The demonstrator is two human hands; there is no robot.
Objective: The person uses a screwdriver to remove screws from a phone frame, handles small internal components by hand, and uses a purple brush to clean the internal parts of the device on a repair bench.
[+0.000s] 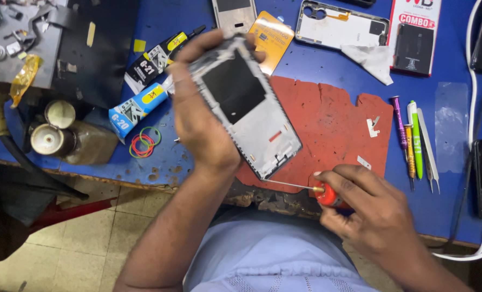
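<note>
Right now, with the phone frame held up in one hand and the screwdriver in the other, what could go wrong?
The left hand holds the phone frame tilted in the air above the red mat; a slip could drop it.

The screwdriver in the right hand has its thin tip near the frame's lower corner and could scratch it.

The small metal pieces lying loose on the mat could be knocked away.
</note>
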